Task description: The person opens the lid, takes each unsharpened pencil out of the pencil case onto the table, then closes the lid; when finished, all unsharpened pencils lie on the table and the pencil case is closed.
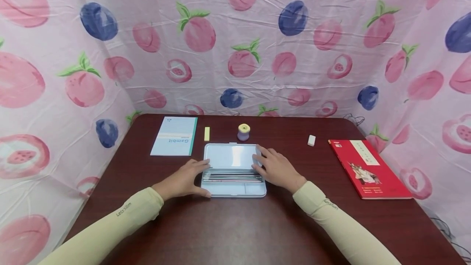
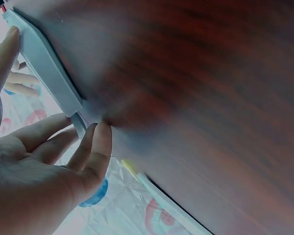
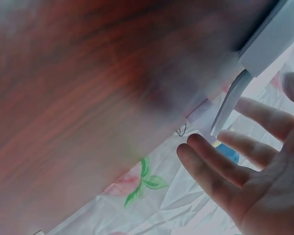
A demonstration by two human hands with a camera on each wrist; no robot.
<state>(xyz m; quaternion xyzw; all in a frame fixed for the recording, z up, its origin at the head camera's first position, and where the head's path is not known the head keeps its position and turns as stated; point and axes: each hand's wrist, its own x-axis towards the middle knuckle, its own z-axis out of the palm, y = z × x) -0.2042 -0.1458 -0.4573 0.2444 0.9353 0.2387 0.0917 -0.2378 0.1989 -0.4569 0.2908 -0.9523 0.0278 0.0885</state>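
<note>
A pale blue pencil case (image 1: pixel 235 191) lies open at the middle of the dark wooden table (image 1: pixel 235 228), its lid (image 1: pixel 231 155) tipped back. Several dark pencils (image 1: pixel 232 176) lie in its tray. My left hand (image 1: pixel 189 177) rests against the case's left side, fingers at the hinge edge and thumb near the front corner. My right hand (image 1: pixel 274 167) touches the right side with straight fingers. In the left wrist view the left hand (image 2: pixel 44 161) is spread beside the case (image 2: pixel 49 73). The right wrist view shows the right hand (image 3: pixel 245 166) spread beside the case (image 3: pixel 274 34).
A light blue notebook (image 1: pixel 174 135) and a yellow eraser (image 1: pixel 207 133) lie at the back left. Behind the case stands a purple and yellow sharpener (image 1: pixel 243 132). A white eraser (image 1: pixel 311 140) and a red book (image 1: pixel 369 168) lie to the right. Pink fruit-printed cloth (image 1: pixel 235 44) walls the table.
</note>
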